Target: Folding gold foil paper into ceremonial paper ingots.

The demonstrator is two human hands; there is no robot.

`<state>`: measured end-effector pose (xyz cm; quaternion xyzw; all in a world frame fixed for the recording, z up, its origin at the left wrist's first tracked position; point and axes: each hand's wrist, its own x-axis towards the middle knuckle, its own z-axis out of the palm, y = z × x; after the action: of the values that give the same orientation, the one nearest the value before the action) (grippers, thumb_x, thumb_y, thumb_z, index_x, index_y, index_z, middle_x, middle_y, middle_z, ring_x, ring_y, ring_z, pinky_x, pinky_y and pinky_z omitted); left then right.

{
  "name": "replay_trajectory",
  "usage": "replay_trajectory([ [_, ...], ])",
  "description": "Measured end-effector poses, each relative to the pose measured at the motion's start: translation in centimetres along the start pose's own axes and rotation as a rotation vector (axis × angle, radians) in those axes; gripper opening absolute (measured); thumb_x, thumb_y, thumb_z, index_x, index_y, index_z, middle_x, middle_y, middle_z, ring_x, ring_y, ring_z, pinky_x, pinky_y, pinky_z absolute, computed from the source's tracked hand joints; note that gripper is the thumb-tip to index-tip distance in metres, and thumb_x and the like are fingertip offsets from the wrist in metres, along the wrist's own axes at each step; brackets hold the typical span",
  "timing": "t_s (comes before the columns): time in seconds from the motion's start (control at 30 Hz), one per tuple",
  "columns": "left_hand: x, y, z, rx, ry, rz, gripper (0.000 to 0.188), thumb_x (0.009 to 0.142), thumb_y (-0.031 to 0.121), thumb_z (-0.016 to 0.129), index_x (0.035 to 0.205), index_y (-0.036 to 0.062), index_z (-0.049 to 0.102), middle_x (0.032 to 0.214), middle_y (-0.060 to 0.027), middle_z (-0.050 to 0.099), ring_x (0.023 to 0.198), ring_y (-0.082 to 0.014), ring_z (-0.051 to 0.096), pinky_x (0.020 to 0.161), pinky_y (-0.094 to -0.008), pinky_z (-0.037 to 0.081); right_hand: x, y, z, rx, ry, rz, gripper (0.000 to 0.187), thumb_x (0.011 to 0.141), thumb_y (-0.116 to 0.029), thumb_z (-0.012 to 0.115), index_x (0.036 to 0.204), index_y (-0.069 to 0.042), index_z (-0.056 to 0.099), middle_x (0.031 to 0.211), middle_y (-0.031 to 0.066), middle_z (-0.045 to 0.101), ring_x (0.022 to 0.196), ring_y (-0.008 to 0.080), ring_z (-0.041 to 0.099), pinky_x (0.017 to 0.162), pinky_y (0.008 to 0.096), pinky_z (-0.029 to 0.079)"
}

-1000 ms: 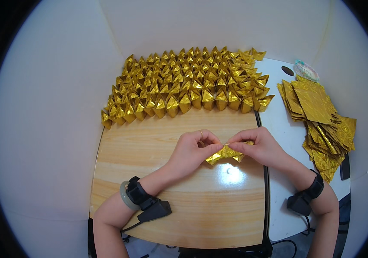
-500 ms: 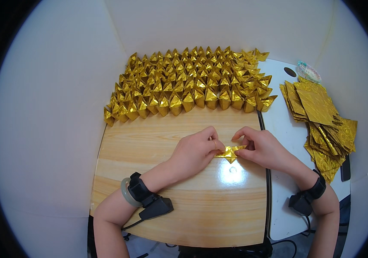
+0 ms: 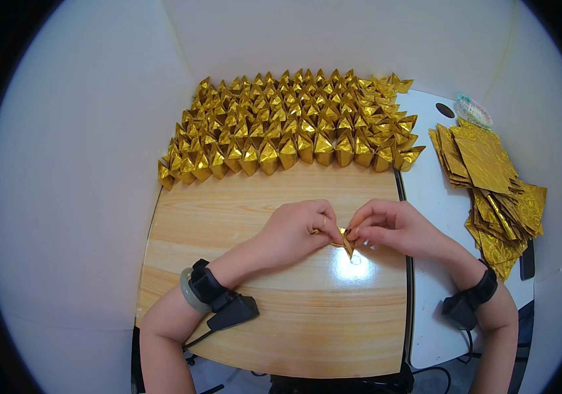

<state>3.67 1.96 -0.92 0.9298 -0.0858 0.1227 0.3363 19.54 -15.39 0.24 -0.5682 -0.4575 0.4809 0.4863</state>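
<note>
A small piece of folded gold foil paper (image 3: 348, 249) is held between my two hands above the wooden board, with a pointed tip toward me. My left hand (image 3: 304, 226) pinches it from the left with thumb and fingers. From the right, my right hand (image 3: 389, 226) closes its thumb and forefinger on the same piece. The fingers cover most of the paper, so its full shape is hidden. Beyond the hands stand rows of folded gold paper ingots (image 3: 287, 128), packed close together with their points up.
A wooden board (image 3: 261, 308) lies under my hands, beside a white table (image 3: 432, 315) on the right. On that table are stacked gold foil sheets (image 3: 488, 161), a clear plastic item (image 3: 473, 111) and a dark round hole (image 3: 445, 110). Pale walls (image 3: 97, 177) enclose the workspace.
The foil strip, which lay flat and wide between my hands, is now bent narrower with its tip pointing down. My right fingers have moved left, close to my left fingers.
</note>
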Motion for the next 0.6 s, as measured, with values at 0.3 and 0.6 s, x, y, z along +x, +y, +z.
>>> replay_trajectory([
  [0.3,0.8,0.1,-0.2,-0.251,0.060,-0.219,0.011,0.081,0.007,0.069,0.090,0.0026,0.063,0.082,-0.0034,0.058,0.071,-0.0090,0.056,0.063,-0.0235,0.047,0.4,0.4,1.0,-0.408,0.044,-0.114,0.024,0.083,-0.004,0.065,0.105,-0.001,0.058,0.084,0.0066,0.065,0.077,0.0133,0.064,0.071,0.0265,0.051],
  [0.6,0.6,-0.3,0.5,-0.134,0.103,-0.343,0.013,0.078,0.008,0.071,0.087,0.0017,0.065,0.080,-0.0040,0.056,0.066,-0.0100,0.055,0.059,-0.0237,0.045,0.2,0.2,1.6,-0.749,0.102,-0.229,0.030,0.078,-0.016,0.071,0.102,-0.004,0.060,0.092,0.0100,0.060,0.076,0.0217,0.062,0.068,0.0332,0.050],
])
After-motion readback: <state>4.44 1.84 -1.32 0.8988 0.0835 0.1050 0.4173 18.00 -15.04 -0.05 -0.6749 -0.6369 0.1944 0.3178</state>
